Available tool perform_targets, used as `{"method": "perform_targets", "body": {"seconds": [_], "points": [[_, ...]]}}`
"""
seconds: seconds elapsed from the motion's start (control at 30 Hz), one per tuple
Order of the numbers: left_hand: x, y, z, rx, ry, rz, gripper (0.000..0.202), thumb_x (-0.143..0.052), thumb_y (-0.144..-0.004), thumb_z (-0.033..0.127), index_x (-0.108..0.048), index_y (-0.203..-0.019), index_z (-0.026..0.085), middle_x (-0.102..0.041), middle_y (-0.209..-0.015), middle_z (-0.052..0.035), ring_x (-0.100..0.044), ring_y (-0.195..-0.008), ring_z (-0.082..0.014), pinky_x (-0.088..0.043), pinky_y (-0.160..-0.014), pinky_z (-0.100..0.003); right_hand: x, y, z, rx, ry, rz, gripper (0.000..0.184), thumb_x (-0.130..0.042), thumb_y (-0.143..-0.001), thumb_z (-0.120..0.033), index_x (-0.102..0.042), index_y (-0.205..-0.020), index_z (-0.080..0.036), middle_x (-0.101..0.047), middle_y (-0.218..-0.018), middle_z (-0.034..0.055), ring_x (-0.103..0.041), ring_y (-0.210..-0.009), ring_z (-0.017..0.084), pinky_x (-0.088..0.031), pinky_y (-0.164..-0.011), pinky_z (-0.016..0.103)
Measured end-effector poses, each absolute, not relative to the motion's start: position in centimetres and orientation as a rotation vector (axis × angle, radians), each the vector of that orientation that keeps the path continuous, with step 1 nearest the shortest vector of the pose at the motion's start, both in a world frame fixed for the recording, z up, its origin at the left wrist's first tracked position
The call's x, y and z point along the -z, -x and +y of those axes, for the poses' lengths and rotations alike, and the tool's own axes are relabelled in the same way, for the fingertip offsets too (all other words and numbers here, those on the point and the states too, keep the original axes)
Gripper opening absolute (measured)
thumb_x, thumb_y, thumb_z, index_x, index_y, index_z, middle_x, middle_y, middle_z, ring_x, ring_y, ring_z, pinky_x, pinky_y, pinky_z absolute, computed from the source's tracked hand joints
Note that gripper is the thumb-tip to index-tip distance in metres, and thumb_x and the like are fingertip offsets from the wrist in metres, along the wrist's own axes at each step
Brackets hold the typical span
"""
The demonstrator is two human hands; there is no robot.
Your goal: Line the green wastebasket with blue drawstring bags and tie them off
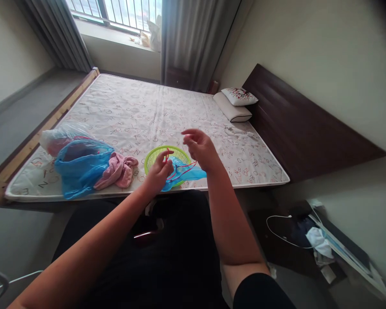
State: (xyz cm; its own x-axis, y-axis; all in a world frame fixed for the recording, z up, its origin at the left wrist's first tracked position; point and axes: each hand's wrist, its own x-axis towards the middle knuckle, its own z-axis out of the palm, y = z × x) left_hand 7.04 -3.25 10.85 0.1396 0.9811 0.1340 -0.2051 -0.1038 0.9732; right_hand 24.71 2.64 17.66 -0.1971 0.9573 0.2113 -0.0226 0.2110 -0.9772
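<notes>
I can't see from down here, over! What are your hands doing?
Left hand pinching thin red cord. Right hand raised beside round green plastic basket. Crumpled blue plastic bag across basket rim.

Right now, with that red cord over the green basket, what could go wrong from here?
The thin red cord crosses the green plastic basket, so it could snag on the mesh rim. The basket sits near the mattress edge, so a hard tug from the left hand might tip it, spilling the blue plastic.
</notes>
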Motion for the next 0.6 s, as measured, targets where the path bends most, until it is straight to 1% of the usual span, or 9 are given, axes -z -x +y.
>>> {"method": "perform_targets", "body": {"seconds": [0.1,0.17,0.27,0.3,0.4,0.47,0.5,0.53,0.6], "points": [[-12.0,-6.5,-2.7,-1.167,-1.134,0.793,0.053,-0.066,-0.088,0.073,-0.06,-0.1,0.022,-0.04,-0.053,0.0081,-0.031,-0.042,-0.0089,-0.022,-0.04,-0.022,-18.0,-24.4,1.7,-1.113,0.95,-1.822,0.035,-0.082,-0.085,-0.035,-0.076,-0.119,-0.029,-0.072,-0.11,0.001,-0.061,-0.085,0.01,-0.051,-0.071,0.023],[-12.2,-6.2,-2.2,-1.061,-1.047,0.72,0.065,-0.058,-0.083,0.087,-0.056,-0.087,0.022,-0.039,-0.05,0.0073,-0.026,-0.038,-0.0085,-0.018,-0.038,-0.022,-17.8,-24.0,1.4,-1.073,0.915,-1.959,0.033,-0.08,-0.087,-0.032,-0.078,-0.119,-0.032,-0.073,-0.117,0.0005,-0.062,-0.09,0.012,-0.051,-0.078,0.025],[-12.0,-5.8,-1.8,-0.927,-0.958,0.647,0.076,-0.052,-0.074,0.099,-0.053,-0.081,0.023,-0.036,-0.046,0.0074,-0.02,-0.035,-0.0078,-0.014,-0.036,-0.022,-17.1,-23.5,1.2,-1.013,0.96,-2.023,0.014,-0.075,-0.09,-0.027,-0.081,-0.101,-0.03,-0.073,-0.097,-0.0023,-0.058,-0.079,0.011,-0.048,-0.075,0.027],[-11.9,-5.7,-1.8,-0.904,-0.938,0.646,0.075,-0.055,-0.075,0.097,-0.054,-0.083,0.023,-0.037,-0.045,0.0076,-0.019,-0.035,-0.0076,-0.013,-0.036,-0.022,-16.9,-23.4,1.2,-0.958,1.004,-2.012,0.007,-0.074,-0.09,-0.025,-0.08,-0.092,-0.028,-0.071,-0.088,-0.0031,-0.056,-0.075,0.011,-0.046,-0.073,0.027],[-11.7,-5.6,-2.3,-0.926,-0.848,0.693,0.059,-0.069,-0.082,0.078,-0.057,-0.099,0.023,-0.042,-0.049,0.0087,-0.019,-0.035,-0.0062,-0.013,-0.038,-0.019,-16.5,-23.4,1.2,-0.815,1.076,-1.959,0.016,-0.071,-0.088,-0.019,-0.072,-0.072,-0.023,-0.064,-0.074,-0.0039,-0.052,-0.072,0.011,-0.043,-0.072,0.027],[-11.8,-5.5,-2.8,-0.986,-0.798,0.731,0.053,-0.074,-0.084,0.064,-0.056,-0.116,0.026,-0.048,-0.057,0.0089,-0.021,-0.037,-0.005,-0.012,-0.04,-0.018,-16.3,-23.6,1.4,-0.853,1.065,-1.878,0.014,-0.071,-0.088,-0.021,-0.071,-0.074,-0.023,-0.064,-0.073,-0.0039,-0.051,-0.069,0.011,-0.043,-0.068,0.026],[-11.8,-5.5,-3.0,-1.014,-0.808,0.744,0.056,-0.076,-0.083,0.059,-0.054,-0.124,0.028,-0.051,-0.061,0.0086,-0.022,-0.037,-0.0047,-0.013,-0.04,-0.018,-16.2,-23.7,1.5,-0.903,1.056,-1.78,0.01,-0.072,-0.088,-0.025,-0.071,-0.078,-0.023,-0.064,-0.074,-0.0039,-0.05,-0.067,0.011,-0.042,-0.064,0.025],[-11.7,-5.5,-3.2,-1.041,-0.848,0.758,0.06,-0.079,-0.082,0.054,-0.053,-0.129,0.03,-0.054,-0.065,0.008,-0.026,-0.039,-0.0046,-0.016,-0.041,-0.017,-16.1,-23.7,1.7,-0.961,1.046,-1.645,0.009,-0.073,-0.088,-0.029,-0.07,-0.082,-0.023,-0.063,-0.074,-0.0041,-0.048,-0.063,0.01,-0.04,-0.059,0.024],[-11.6,-5.6,-3.5,-1.084,-0.989,0.801,0.065,-0.085,-0.079,0.045,-0.053,-0.132,0.031,-0.058,-0.072,0.0063,-0.039,-0.045,-0.006,-0.025,-0.044,-0.018,-16.0,-23.7,1.9,-1.086,1.009,-1.346,0.017,-0.075,-0.087,-0.039,-0.067,-0.09,-0.024,-0.06,-0.072,-0.0051,-0.041,-0.054,0.008,-0.034,-0.049,0.023]]}}
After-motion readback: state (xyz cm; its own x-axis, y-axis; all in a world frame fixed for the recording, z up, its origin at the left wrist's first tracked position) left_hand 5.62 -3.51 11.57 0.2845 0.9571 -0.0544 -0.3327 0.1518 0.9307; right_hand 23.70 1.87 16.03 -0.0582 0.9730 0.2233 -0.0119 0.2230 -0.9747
